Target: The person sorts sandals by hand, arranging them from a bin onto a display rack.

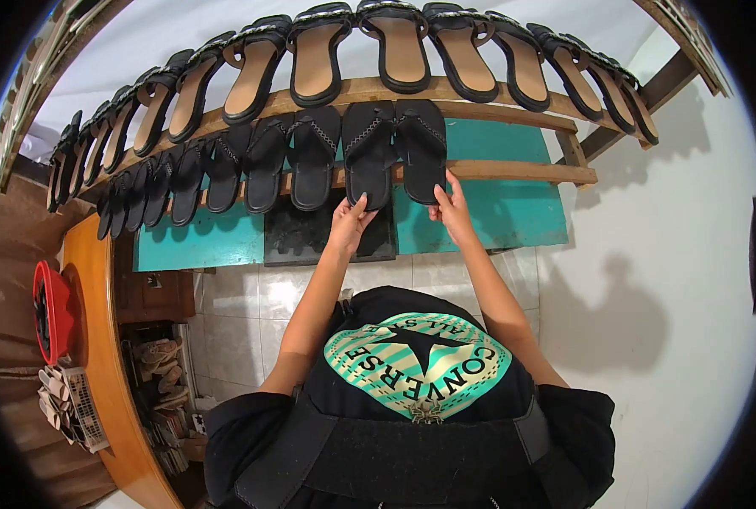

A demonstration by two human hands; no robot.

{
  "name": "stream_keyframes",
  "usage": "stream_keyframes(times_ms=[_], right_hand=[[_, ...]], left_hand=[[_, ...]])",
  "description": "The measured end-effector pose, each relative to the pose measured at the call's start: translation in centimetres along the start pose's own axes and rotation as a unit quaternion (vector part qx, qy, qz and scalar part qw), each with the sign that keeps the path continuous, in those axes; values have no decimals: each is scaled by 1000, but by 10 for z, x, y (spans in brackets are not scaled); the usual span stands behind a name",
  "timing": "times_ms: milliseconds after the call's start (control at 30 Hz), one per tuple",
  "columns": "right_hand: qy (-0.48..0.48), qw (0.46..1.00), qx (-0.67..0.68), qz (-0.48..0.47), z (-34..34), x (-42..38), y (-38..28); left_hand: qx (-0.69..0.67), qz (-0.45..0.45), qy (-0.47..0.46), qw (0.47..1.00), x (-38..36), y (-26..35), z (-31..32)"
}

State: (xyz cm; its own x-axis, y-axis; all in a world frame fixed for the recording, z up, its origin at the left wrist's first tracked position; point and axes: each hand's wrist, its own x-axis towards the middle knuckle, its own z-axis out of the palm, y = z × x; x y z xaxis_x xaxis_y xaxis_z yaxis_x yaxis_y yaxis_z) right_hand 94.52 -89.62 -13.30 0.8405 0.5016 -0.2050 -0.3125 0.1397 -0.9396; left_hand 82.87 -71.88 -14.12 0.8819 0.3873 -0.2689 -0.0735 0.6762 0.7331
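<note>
Two black flip-flops rest side by side on the lower wooden rack at the right end of its row. My left hand (352,224) is closed on the heel of the left flip-flop (369,165), thumb on top and fingers underneath. The heel of the right flip-flop (420,157) is pinched by my right hand (452,210), whose thumb lies at its edge. Both soles point heel toward me, and braided trim shows on their straps. Immediately left sits another black flip-flop (314,165), untouched.
Several tan-soled slide sandals (318,59) line the upper rack rail (352,89). Below the racks is a teal table (488,216) with a black mat (289,233). At left are an orange wooden counter (98,297), a red basin (58,314) and a crate (87,407). A white wall (683,254) stands right.
</note>
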Motion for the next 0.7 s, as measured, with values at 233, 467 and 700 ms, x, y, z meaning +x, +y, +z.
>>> stream_keyframes(times_ms=[233, 467, 700], right_hand=[[-25, 999, -20, 44, -6, 0, -14], [20, 998, -54, 36, -1, 0, -10], [272, 748, -543, -270, 9, 11, -12]], left_hand=[[129, 8, 130, 983, 0, 5, 18], [591, 426, 221, 648, -16, 23, 66], [684, 370, 82, 623, 43, 20, 59]])
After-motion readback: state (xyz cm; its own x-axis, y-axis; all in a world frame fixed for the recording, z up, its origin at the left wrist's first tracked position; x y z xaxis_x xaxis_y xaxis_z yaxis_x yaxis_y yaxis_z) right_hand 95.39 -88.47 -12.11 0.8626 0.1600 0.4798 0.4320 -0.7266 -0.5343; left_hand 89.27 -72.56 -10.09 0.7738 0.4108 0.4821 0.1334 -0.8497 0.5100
